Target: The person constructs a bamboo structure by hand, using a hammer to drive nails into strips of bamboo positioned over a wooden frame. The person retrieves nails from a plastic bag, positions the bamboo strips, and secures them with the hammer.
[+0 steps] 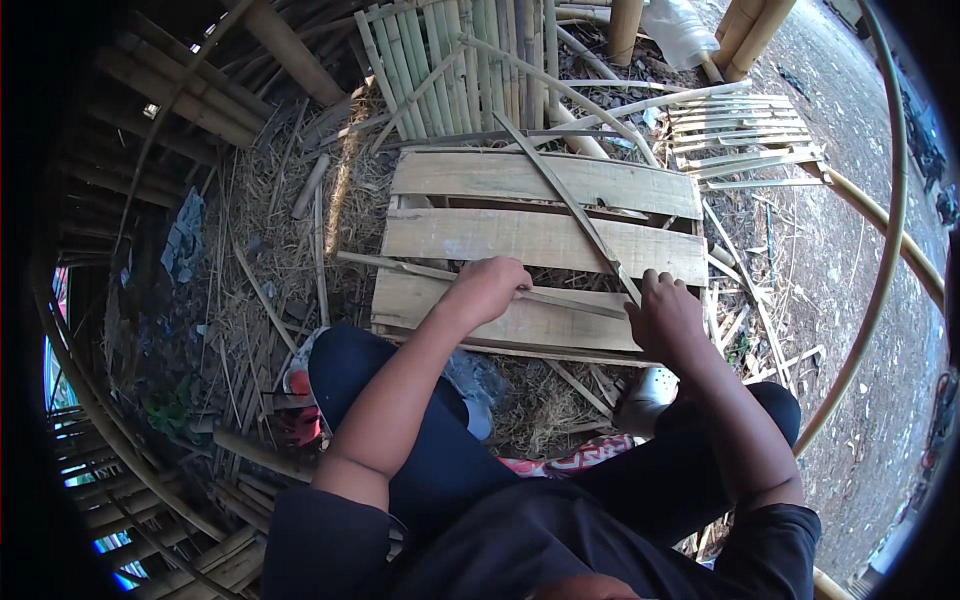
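Observation:
A low wooden slatted table [460, 232] stands in front of my knees. My left hand [490, 289] is closed around a thin bamboo strip [394, 265], which lies crosswise just above the nearest plank. The right end of that strip reaches my right hand [664, 315]. My right hand's fingers are curled at the table's right side. A second, longer bamboo strip [563, 192] slants from the far edge down to these fingers. Which of the two strips the right fingers grip is partly hidden, but they are closed on bamboo.
Behind the table leans a panel of upright bamboo slats [440, 75]. A bundle of split bamboo [740, 130] lies at the far right. Curved bamboo poles [893, 230] arch along the right. Shavings and straw [270, 230] cover the ground at left, beside bamboo rails [170, 90].

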`<state>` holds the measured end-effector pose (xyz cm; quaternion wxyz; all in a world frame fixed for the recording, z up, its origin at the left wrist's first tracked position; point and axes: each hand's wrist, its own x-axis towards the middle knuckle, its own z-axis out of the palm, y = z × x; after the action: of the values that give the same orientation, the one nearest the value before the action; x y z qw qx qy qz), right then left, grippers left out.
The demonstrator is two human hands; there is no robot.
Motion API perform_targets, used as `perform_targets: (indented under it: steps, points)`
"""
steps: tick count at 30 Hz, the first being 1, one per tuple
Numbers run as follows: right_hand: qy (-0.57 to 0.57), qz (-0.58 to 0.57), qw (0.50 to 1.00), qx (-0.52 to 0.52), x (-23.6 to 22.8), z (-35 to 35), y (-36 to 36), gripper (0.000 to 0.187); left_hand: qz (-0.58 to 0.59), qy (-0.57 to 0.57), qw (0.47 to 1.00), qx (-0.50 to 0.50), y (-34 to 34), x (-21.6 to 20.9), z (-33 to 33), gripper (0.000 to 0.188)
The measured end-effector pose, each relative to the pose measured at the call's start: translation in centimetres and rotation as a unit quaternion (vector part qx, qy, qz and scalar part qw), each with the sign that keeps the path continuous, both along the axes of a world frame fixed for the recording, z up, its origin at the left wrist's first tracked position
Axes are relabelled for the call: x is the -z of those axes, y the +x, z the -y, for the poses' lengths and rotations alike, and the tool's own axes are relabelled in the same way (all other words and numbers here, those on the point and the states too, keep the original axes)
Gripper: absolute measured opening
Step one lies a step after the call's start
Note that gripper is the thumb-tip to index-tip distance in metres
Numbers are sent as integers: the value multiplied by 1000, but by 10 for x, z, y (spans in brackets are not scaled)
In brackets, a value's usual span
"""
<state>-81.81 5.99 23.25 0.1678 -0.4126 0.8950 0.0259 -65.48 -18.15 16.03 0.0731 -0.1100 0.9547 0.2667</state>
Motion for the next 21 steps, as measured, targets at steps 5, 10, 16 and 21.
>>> perform_targets:
  steps: [5, 10, 16, 21]
  points:
    - [100, 68, 992, 18, 24, 4, -11, 28, -13, 7, 1000, 2, 10, -7, -1, 23]
    - [39, 66, 997, -12, 57, -3, -12, 19, -51, 3, 999, -6, 22, 5, -1, 24]
    - [-140, 129, 982, 7, 73, -13, -15, 18, -56, 11, 998, 6, 26, 2, 3, 20]
    - [-280, 242, 919, 139, 56, 0, -6, 17, -26, 1, 1000, -17, 25, -9, 2, 20]
